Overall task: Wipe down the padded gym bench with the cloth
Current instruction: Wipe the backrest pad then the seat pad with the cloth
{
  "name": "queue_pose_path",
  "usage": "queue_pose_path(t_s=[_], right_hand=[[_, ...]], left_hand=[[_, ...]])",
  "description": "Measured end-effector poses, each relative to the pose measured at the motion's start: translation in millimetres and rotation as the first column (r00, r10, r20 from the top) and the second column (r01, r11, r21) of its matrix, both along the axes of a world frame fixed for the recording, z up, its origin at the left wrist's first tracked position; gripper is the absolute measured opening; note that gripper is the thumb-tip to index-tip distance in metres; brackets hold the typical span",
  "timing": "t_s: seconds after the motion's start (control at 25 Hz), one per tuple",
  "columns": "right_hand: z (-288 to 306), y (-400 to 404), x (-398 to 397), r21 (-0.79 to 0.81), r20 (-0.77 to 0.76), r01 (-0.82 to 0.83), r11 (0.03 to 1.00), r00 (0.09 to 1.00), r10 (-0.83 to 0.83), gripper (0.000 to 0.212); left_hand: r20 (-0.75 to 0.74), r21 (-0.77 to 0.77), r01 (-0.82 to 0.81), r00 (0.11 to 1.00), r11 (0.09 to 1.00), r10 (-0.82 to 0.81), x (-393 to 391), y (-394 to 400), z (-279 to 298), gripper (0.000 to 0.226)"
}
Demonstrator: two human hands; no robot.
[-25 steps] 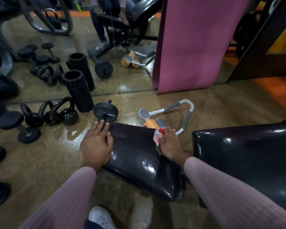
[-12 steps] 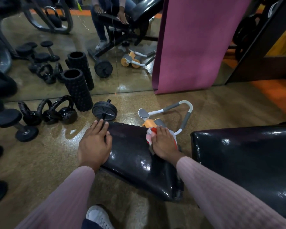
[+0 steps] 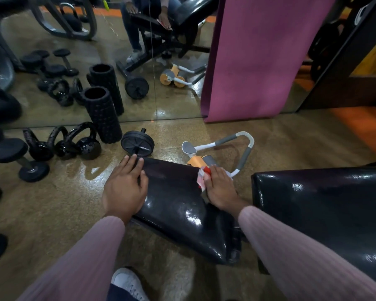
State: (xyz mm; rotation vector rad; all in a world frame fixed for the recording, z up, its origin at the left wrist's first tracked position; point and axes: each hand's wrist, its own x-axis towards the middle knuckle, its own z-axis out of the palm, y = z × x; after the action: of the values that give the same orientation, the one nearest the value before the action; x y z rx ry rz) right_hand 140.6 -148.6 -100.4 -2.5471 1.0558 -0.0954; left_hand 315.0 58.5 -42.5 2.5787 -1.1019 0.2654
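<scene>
The black padded gym bench has a small seat pad (image 3: 176,203) in the middle and a larger back pad (image 3: 326,213) at the right. My left hand (image 3: 124,187) lies flat on the seat pad's left edge, fingers together, holding nothing. My right hand (image 3: 219,187) presses a red and white cloth (image 3: 202,177) onto the seat pad's far right corner; most of the cloth is hidden under the palm.
An orange and grey ab roller (image 3: 217,151) lies on the floor just beyond the seat pad. A black wheel (image 3: 137,144), kettlebells (image 3: 74,144), dumbbells (image 3: 17,157) and a foam roller (image 3: 102,116) stand at the left before a mirror. A purple mat (image 3: 258,59) leans against it.
My right hand with the cloth has slid left along the seat pad's far right edge, then slightly back. My left hand has stayed in place.
</scene>
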Motion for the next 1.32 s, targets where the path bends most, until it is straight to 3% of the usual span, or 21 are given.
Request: queue_pose_path(t_s=[0.08,0.28,0.4,0.56,0.64,0.8,0.92,1.0,1.08,1.16,1.24,1.32], right_hand=[[7.0,3.8,23.2,0.007,-0.061,0.015,1.000,0.998,-0.014,0.063],[5.8,54.3,-33.8,-0.026,0.127,-0.303,0.953,0.944,0.303,0.075],[-4.7,25.1,-51.6,0.062,0.119,-0.158,0.985,0.981,0.150,0.067],[6.5,5.9,8.0,0.056,0.016,-0.009,0.998,1.000,0.008,0.065],[15.1,30.7,23.5,0.039,0.010,-0.106,0.994,0.994,0.106,0.058],[11.7,62.1,-32.6,-0.036,0.136,-0.338,0.941,0.931,0.340,0.058],[-4.5,26.3,-37.8,-0.031,0.044,-0.234,0.972,0.971,0.235,0.052],[1.3,12.3,-11.3,0.000,-0.021,-0.094,0.996,0.995,0.094,0.053],[14.6,19.1,19.9,0.052,-0.104,-0.055,0.997,0.993,0.060,0.052],[27.7,39.1,29.1,0.045,-0.061,-0.091,0.995,0.994,0.093,0.058],[25.5,56.0,6.9,0.027,0.041,-0.237,0.971,0.971,0.236,0.069],[16.1,58.7,-27.3,0.015,0.148,-0.347,0.938,0.928,0.341,0.065]], left_hand=[[0.006,0.003,-0.002,1.000,1.000,0.002,0.1,0.1,-0.7,0.052],[0.012,-0.002,0.006,1.000,1.000,-0.006,0.8,0.8,-0.8,0.051],[0.008,-0.003,0.003,1.000,1.000,-0.003,1.2,0.8,-2.0,0.051],[0.000,0.005,0.007,1.000,1.000,-0.007,1.6,-0.7,-2.8,0.051],[0.001,0.002,0.004,1.000,1.000,-0.004,2.2,-0.5,-2.5,0.051],[0.009,0.011,0.006,1.000,1.000,-0.006,1.1,0.0,-1.4,0.052],[0.003,0.005,0.006,1.000,1.000,-0.006,0.7,-0.1,-0.6,0.052],[0.001,0.001,0.006,1.000,1.000,-0.006,-0.3,0.1,0.0,0.052],[0.001,-0.008,0.004,1.000,1.000,-0.004,-0.4,-0.2,0.2,0.052],[-0.002,-0.006,0.007,1.000,1.000,-0.007,1.0,-0.1,-0.4,0.052],[-0.002,-0.007,0.010,1.000,1.000,-0.010,1.7,-0.8,-1.1,0.051],[-0.004,-0.015,0.009,1.000,1.000,-0.009,1.6,-0.7,-1.3,0.050]])
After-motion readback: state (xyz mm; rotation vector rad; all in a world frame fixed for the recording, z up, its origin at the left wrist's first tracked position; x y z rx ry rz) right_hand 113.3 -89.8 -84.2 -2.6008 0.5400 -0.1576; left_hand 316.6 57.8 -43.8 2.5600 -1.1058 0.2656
